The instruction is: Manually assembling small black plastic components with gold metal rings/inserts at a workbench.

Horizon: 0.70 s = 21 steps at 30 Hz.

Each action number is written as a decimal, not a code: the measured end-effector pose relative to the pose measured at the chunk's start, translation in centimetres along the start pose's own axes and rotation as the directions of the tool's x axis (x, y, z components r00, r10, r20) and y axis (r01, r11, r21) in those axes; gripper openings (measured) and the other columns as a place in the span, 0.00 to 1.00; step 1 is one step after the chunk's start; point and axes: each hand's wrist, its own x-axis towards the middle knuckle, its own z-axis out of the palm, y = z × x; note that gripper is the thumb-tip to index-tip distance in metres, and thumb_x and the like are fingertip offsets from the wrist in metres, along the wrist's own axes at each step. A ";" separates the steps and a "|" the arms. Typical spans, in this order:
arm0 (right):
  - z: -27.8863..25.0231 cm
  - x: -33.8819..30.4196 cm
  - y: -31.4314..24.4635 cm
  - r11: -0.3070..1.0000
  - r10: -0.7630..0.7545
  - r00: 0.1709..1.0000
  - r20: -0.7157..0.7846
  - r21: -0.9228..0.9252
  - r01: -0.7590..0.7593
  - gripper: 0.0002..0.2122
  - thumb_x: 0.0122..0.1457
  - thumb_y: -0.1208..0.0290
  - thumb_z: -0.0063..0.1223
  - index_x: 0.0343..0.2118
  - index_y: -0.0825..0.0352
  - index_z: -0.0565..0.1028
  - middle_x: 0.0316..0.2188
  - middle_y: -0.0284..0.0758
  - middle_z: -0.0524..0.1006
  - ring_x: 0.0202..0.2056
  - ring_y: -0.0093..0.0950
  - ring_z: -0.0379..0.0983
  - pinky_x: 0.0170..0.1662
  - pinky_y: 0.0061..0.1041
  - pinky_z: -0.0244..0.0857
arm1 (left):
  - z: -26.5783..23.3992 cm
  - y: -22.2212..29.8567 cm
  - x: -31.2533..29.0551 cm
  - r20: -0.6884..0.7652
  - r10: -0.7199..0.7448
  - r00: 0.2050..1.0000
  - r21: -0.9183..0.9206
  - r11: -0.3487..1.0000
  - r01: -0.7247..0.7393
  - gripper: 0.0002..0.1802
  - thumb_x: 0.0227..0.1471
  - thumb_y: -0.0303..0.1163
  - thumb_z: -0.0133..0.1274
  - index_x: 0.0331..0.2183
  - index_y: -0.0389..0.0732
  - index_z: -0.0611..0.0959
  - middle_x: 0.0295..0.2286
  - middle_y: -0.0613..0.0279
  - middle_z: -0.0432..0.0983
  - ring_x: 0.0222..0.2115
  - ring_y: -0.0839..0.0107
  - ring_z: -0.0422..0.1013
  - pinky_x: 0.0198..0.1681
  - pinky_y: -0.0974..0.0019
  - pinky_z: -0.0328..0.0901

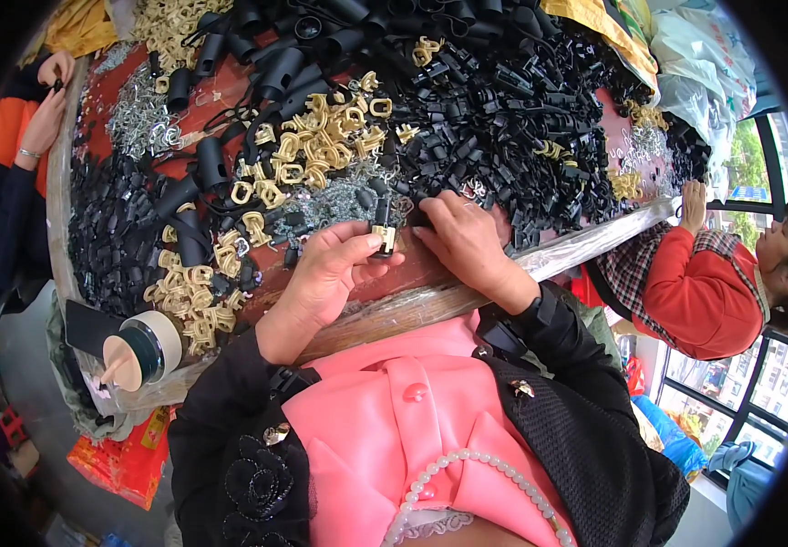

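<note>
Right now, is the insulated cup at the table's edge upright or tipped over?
Tipped over. The cup lies on its side at the table edge, its tan lid pointing outward, left of the left hand.

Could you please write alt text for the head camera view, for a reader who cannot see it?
The left hand holds a small black and beige plastic part while the right hand reaches into a heap of black plastic parts on a red table. Beige clips and metal springs lie nearby; two other people sit alongside.
</note>
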 end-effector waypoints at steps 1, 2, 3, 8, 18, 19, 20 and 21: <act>0.4 0.0 0.1 0.996 -0.025 0.999 0.026 -0.088 0.027 0.06 0.45 0.76 0.49 0.26 0.66 0.66 0.21 0.36 0.65 0.22 0.34 0.66 0.23 0.28 0.59 | 0.0 0.0 0.0 0.000 -0.002 1.000 0.000 1.000 0.002 0.11 0.45 0.29 0.47 0.32 0.32 0.73 0.28 0.54 0.73 0.30 0.65 0.72 0.30 0.76 0.68; 0.5 0.0 0.2 0.983 -0.048 0.997 0.053 -0.175 0.057 0.05 0.46 0.76 0.48 0.27 0.66 0.66 0.21 0.37 0.66 0.21 0.34 0.66 0.23 0.27 0.59 | 0.1 0.0 0.0 -0.006 -0.005 1.000 0.004 1.000 0.005 0.11 0.45 0.29 0.47 0.32 0.33 0.73 0.28 0.54 0.73 0.30 0.65 0.72 0.30 0.76 0.68; 0.4 0.0 0.2 0.983 -0.048 0.998 0.052 -0.176 0.056 0.05 0.46 0.76 0.48 0.27 0.66 0.66 0.21 0.37 0.66 0.21 0.34 0.66 0.23 0.27 0.59 | 0.2 0.0 0.0 -0.012 -0.008 1.000 0.008 1.000 0.008 0.11 0.45 0.29 0.47 0.32 0.33 0.73 0.28 0.54 0.73 0.30 0.65 0.72 0.30 0.76 0.68; -0.1 -0.3 0.3 0.993 -0.036 0.998 0.059 -0.113 0.042 0.04 0.48 0.76 0.47 0.28 0.67 0.67 0.21 0.36 0.68 0.21 0.31 0.67 0.23 0.23 0.60 | 0.3 -0.3 -0.2 -0.065 -0.020 0.998 0.012 1.000 0.020 0.10 0.46 0.28 0.47 0.32 0.34 0.73 0.29 0.55 0.73 0.30 0.66 0.72 0.30 0.76 0.68; -1.1 -0.4 -1.3 0.589 0.335 0.910 0.242 0.700 -0.403 0.06 0.48 0.74 0.50 0.26 0.70 0.69 0.15 0.37 0.69 0.16 0.29 0.66 0.19 0.19 0.58 | 1.4 -0.4 0.4 -0.043 0.007 0.999 0.037 0.999 -0.006 0.11 0.45 0.27 0.48 0.34 0.35 0.73 0.30 0.59 0.73 0.30 0.70 0.71 0.31 0.76 0.67; -1.3 -0.3 -1.5 0.587 0.333 0.910 0.246 0.701 -0.404 0.06 0.48 0.74 0.50 0.26 0.70 0.69 0.15 0.37 0.69 0.16 0.29 0.66 0.19 0.19 0.58 | 1.4 -0.4 0.6 -0.036 0.007 0.999 0.036 0.999 -0.006 0.11 0.45 0.27 0.49 0.34 0.35 0.73 0.30 0.60 0.73 0.30 0.72 0.71 0.31 0.76 0.67; -1.9 0.0 -2.0 0.686 0.307 0.931 0.197 0.632 -0.359 0.05 0.47 0.74 0.50 0.26 0.70 0.69 0.15 0.37 0.69 0.17 0.29 0.66 0.20 0.20 0.59 | 1.4 -0.3 0.7 -0.029 0.008 1.000 0.036 0.999 -0.007 0.11 0.45 0.27 0.49 0.35 0.35 0.73 0.30 0.61 0.73 0.30 0.73 0.71 0.32 0.76 0.67; -2.4 0.3 -2.4 0.775 0.273 0.950 0.149 0.552 -0.309 0.05 0.47 0.75 0.50 0.26 0.70 0.69 0.16 0.38 0.69 0.17 0.29 0.67 0.20 0.20 0.59 | 1.4 -0.3 0.8 -0.034 0.008 0.999 0.034 0.999 -0.007 0.11 0.45 0.27 0.49 0.35 0.35 0.73 0.30 0.61 0.73 0.30 0.73 0.71 0.32 0.76 0.67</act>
